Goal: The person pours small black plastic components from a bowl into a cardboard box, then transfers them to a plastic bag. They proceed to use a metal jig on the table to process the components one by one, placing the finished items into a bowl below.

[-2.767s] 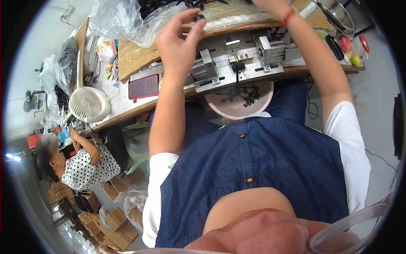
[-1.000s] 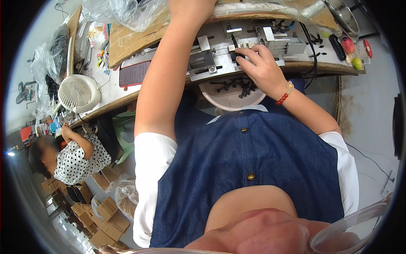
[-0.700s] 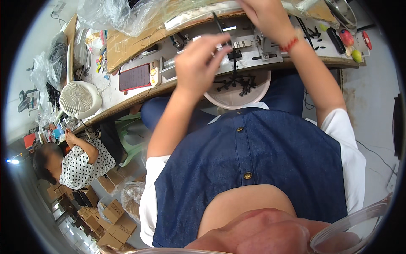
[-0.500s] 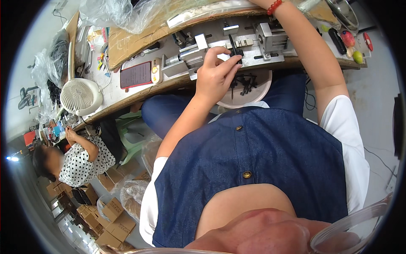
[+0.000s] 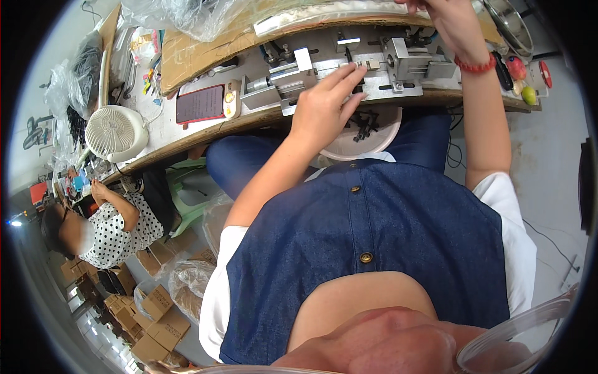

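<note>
Left hand (image 5: 324, 103), fingers extended together, touches the metal jig (image 5: 349, 71); right hand (image 5: 445, 19) at one o'clock is cut off, its grip unclear.

My left hand (image 5: 324, 103) is center-top of the frame, arm coming up from lower left w/ elbow bent, forearm angled up-right. Fingers (image 5: 350, 73) stretched out flat & together, pointing up-right, palm down, not gripping anything afaict. My right hand (image 5: 445, 19) is way up at the top edge, right of center, arm nearly straight up from my shoulder. Fingers partly cut off by the frame, so can't tell the grip tbh.
</note>
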### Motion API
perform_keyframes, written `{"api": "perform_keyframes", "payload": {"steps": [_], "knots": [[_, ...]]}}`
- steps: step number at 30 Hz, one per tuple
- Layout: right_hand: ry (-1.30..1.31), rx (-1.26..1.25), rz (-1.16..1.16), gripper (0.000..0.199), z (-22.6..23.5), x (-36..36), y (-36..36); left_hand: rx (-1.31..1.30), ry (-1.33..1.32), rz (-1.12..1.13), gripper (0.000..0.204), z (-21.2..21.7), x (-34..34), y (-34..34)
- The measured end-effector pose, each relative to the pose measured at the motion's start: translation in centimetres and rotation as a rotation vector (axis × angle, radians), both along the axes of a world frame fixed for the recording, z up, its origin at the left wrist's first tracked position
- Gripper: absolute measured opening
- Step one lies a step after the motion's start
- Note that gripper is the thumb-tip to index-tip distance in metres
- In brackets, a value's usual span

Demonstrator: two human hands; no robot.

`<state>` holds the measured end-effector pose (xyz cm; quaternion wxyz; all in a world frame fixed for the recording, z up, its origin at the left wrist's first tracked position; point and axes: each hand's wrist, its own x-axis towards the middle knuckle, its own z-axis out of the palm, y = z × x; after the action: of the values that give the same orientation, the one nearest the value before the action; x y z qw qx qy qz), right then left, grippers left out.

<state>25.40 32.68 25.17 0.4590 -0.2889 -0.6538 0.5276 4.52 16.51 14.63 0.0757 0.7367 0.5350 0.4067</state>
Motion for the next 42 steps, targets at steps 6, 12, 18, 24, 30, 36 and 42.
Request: {"api": "perform_keyframes", "payload": {"steps": [6,12,18,24,30,36,42], "knots": [[-0.362,0.38,0.016,0.022,-5.4,0.5,-8.9,0.345,0.331,0.252,0.026,5.7,-3.7,8.3],[-0.643,0.825,-0.066,0.019,-9.7,-1.9,-11.7,0.031,0.415,0.327,0.024,8.8,-3.7,16.2],[-0.689,0.914,-0.105,0.019,-11.4,-2.4,-10.8,0.006,0.402,0.286,0.027,9.8,-3.4,14.9],[-0.649,0.926,-0.074,0.022,-10.4,-2.3,-10.4,-0.039,0.007,0.189,0.02,9.0,-5.0,11.9],[-0.625,0.883,-0.282,0.02,-6.0,-2.0,-2.9,0.121,-0.172,-0.016,0.022,6.3,-2.6,2.3],[-1.045,0.908,-0.611,0.022,-2.8,-4.9,7.5,-0.032,-0.154,-0.031,0.033,0.0,0.0,-1.5],[-0.612,0.536,-0.521,0.022,-1.1,-3.7,7.5,0.005,-0.076,0.0,0.029,-2.3,0.2,-0.5]]}}
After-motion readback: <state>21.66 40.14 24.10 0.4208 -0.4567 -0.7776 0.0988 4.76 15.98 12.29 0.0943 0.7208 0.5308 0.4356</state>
